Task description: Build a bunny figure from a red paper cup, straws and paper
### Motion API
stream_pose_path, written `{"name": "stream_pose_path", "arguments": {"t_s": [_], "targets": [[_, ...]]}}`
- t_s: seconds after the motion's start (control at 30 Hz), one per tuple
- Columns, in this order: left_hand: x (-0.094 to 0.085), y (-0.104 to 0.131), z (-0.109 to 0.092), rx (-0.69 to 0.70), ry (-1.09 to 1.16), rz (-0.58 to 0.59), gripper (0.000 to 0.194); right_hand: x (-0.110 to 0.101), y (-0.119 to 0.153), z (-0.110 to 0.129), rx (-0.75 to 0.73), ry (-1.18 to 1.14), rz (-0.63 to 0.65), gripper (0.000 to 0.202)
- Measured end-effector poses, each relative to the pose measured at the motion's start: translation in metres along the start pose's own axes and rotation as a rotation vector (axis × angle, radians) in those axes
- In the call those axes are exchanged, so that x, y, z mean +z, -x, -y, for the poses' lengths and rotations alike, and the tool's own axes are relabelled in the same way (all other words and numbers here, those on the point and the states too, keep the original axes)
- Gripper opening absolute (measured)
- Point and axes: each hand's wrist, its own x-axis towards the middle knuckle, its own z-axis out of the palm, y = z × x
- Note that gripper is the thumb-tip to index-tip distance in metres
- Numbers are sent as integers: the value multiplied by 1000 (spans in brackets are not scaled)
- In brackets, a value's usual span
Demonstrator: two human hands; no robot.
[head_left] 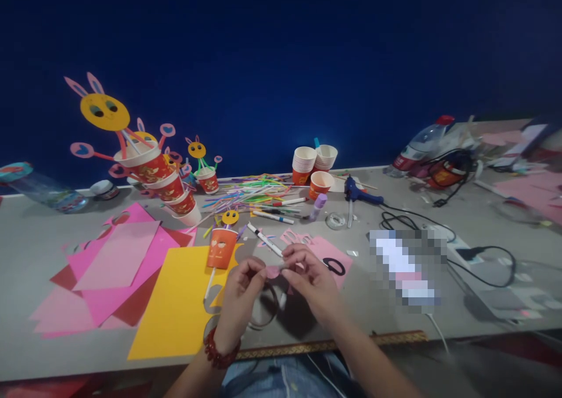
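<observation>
Near the table's front edge, my left hand [246,284] pinches a small pink paper piece [273,272] between thumb and fingers. My right hand [309,275] is closed at the other side of the same piece, its fingertips almost meeting the left ones. Below them lies a round ring-like item [267,307], partly hidden. Pink paper with cut-outs [329,254] and black-handled scissors [334,266] lie beyond my right hand. An orange cup with a yellow face [222,249] lies beyond my left hand, beside a yellow sheet [171,304].
Pink sheets [118,257] spread at left, before stacked decorated cups [153,172]. Colored stems [259,190], paper cups [304,164] and a blue glue gun [362,193] stand or lie at the back. A blurred-out device [406,269], cables and a bottle [419,146] are at right.
</observation>
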Motion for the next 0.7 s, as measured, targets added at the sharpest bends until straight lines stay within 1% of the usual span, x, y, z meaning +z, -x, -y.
{"name": "stream_pose_path", "arguments": {"t_s": [0.13, 0.27, 0.33, 0.57, 0.7], "targets": [[6, 3, -4, -4, 5, -17, 16, 8, 7, -4, 163, -125, -20, 23], [8, 5, -4, -8, 33, -13, 15, 12, 8, -5, 251, -157, -65, 28], [7, 6, -3, -6, 39, -10, 14, 12, 7, -5, 250, -145, -71, 29], [7, 7, -4, 3, 31, -12, 14, 11, 6, -7, 172, -62, -73, 26], [8, 6, -5, 11, 12, -7, 14, 11, 7, -3, 88, 24, -78, 20]]}}
